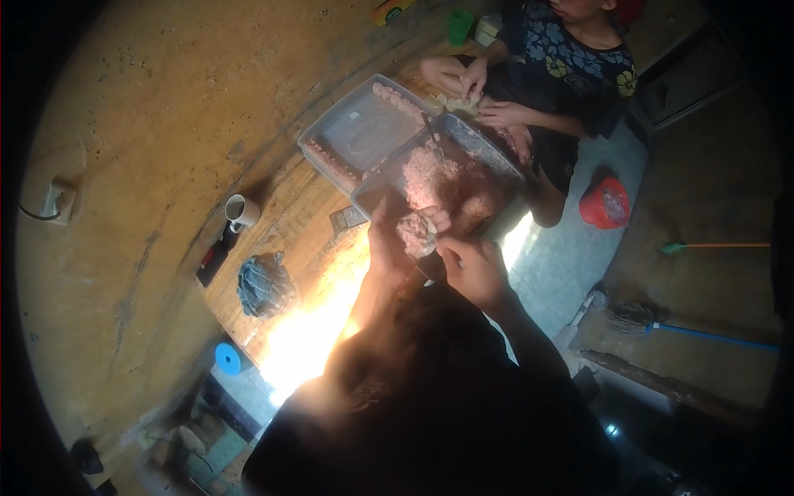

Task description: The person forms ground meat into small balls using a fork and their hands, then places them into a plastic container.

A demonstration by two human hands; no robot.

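Note:
My left hand (388,251) cups a round wrapper topped with pink minced filling (414,234), its fingertips curled behind it. At the wrapper's right edge, my right hand (471,263) has thumb and forefinger pinched together; whether they grip the edge or a thin utensil I cannot tell. Just beyond both hands stands a grey plastic tub (388,186) holding a heap of pink minced mixture (431,173) with a utensil handle (429,127) sticking up. Behind it on the left, a clear rectangular tray (366,124) has rows of pink pieces along its sides.
A person (558,87) sits across, hands at pale wrappers (458,104). On the wooden table (316,204) are a white mug (242,212), a bundled blue cloth (265,285) and a metal object (348,219). A red bucket (605,204) stands on the tiled floor. Strong sunlight glares at the table's near side.

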